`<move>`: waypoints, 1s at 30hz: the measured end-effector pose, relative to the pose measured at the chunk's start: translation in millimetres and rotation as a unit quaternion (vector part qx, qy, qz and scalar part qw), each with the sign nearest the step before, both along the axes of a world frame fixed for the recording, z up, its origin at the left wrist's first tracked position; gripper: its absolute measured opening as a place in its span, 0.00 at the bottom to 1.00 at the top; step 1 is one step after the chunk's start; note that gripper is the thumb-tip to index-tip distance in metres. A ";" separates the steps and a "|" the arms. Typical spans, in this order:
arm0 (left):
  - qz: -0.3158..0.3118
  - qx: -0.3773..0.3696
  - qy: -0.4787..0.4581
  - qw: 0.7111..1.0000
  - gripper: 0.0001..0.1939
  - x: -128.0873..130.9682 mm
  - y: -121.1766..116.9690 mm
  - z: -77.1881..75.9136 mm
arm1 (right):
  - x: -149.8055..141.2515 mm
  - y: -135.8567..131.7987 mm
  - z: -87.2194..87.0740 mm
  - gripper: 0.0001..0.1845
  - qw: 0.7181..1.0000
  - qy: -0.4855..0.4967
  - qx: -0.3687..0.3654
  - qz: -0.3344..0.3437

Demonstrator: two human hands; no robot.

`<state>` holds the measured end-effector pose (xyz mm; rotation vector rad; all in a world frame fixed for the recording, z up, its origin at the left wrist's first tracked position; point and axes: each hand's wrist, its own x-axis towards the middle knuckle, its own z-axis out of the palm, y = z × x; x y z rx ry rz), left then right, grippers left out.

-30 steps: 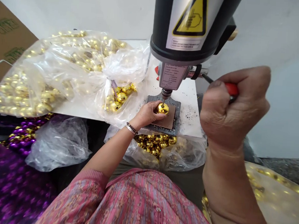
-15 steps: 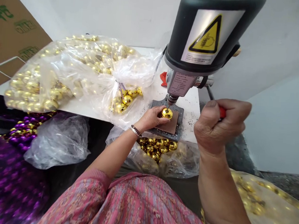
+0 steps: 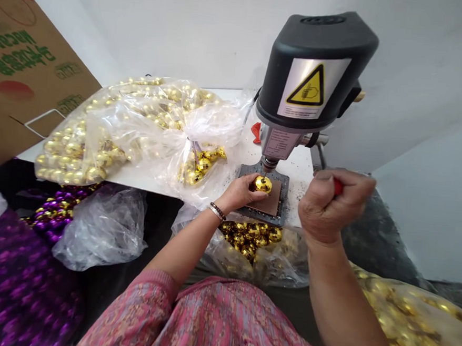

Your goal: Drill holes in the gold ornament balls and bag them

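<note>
Gold mirrored bauble (image 3: pixel 262 184) sits right under the thin drill bit (image 3: pixel 264 174) of a bench drill (image 3: pixel 300 88), near the front edge of the white worktop (image 3: pixel 294 169), and we cannot tell if the tip already touches it. Below it we see a brown pad (image 3: pixel 273 198) on a dark metal base (image 3: pixel 283 198). The left hand (image 3: pixel 239 193) holds the bauble from the near side, its fingers (image 3: pixel 250 189) curled closely around it. The right hand (image 3: pixel 327 206) is closed in a fist, with fingers (image 3: pixel 351 182) wrapped tightly around a red-handled tool (image 3: pixel 337 187), beside the drill. We judge the main risk is the round, slippery bauble: if the grip loosens, it could roll from the pad, or the bit could skid on its shiny surface and reach the fingers, which are very near. Loose bags of gold baubles (image 3: pixel 147 120) press close to the working place, so plastic could also drift toward the bit. Compared with the earlier frame, the right fist is lower and nearer the drill, not raised high, and the view has moved, but the left hand keeps the bauble under the bit.
</note>
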<state>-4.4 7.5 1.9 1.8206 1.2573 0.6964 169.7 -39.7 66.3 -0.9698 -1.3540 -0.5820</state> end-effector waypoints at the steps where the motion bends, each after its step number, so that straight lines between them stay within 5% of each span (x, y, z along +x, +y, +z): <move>1: 0.007 -0.002 0.007 1.000 0.17 0.9 -1.3 2.1 | 1.7 0.7 7.8 0.10 1.000 0.001 -0.012 -0.008; 7: 0.035 -0.007 0.055 0.998 0.18 -8.6 -29.1 19.9 | 8.0 10.7 51.7 0.14 0.991 0.052 -0.118 -0.031; 13: -0.114 -0.057 0.059 0.990 0.30 -49.2 -57.5 21.3 | 6.9 12.0 49.2 0.10 0.994 0.070 -0.082 -0.003; 15: -0.056 -0.036 0.066 0.996 0.31 -64.2 -48.7 21.5 | 7.2 11.4 46.7 0.10 0.994 0.071 -0.082 0.002; 17: 0.067 0.032 0.117 0.990 0.23 -78.8 -29.9 25.2 | 7.7 11.2 45.2 0.11 0.995 0.067 -0.077 0.008; 19: 0.195 0.098 0.216 0.952 0.19 -92.5 -5.7 32.2 | 8.1 10.9 44.1 0.11 0.995 0.063 -0.070 0.014; 21: 0.261 0.090 0.330 0.903 0.21 -104.2 18.1 39.9 | 8.3 9.9 43.1 0.12 0.996 0.058 -0.071 0.016; 24: 0.261 -0.012 0.430 0.864 0.21 -115.2 43.6 45.7 | 7.2 7.1 42.4 0.11 0.995 0.060 -0.077 0.019; 30: 0.173 -0.013 0.421 0.891 0.20 -115.1 50.1 36.4 | 3.4 2.0 41.7 0.13 0.994 0.071 -0.082 0.030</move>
